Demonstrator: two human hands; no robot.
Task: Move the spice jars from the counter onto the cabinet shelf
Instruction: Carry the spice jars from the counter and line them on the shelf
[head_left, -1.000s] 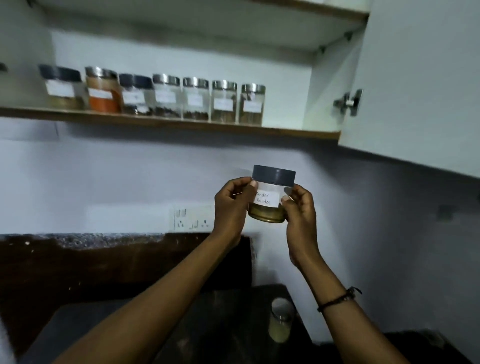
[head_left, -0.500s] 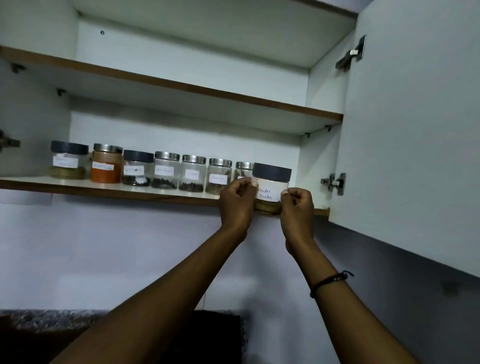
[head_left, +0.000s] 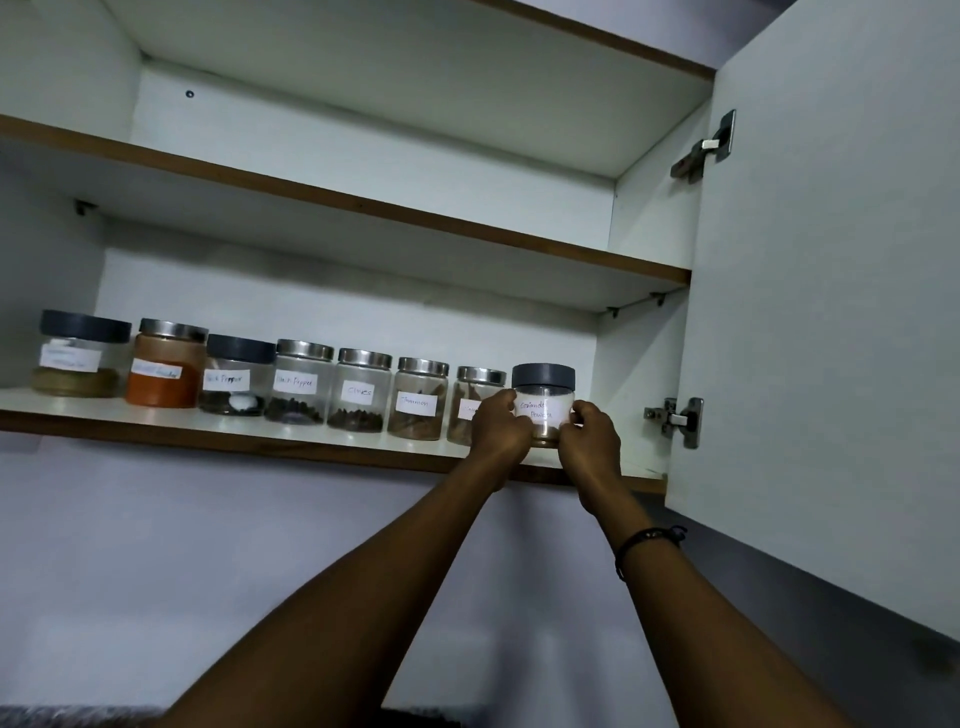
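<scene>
A glass spice jar (head_left: 543, 395) with a dark grey lid and a white handwritten label stands at the right end of the lower cabinet shelf (head_left: 218, 423). My left hand (head_left: 501, 423) grips its left side and my right hand (head_left: 589, 439) grips its right side, both from below. The jar's base is hidden behind my fingers, so I cannot tell whether it rests on the shelf. Left of it, several labelled jars stand in a row, among them a silver-lidded jar (head_left: 477, 400) right beside it and an orange-powder jar (head_left: 165, 364).
The open cabinet door (head_left: 831, 322) hangs at the right, with metal hinges (head_left: 675, 421) on its inner edge. An upper shelf (head_left: 363, 208) spans above the jars. A gap of shelf lies between the held jar and the cabinet's right wall (head_left: 631, 379).
Both hands have raised the jar from chest height up to the shelf and moved it inward, to the right end of the jar row. The counter has dropped out of view.
</scene>
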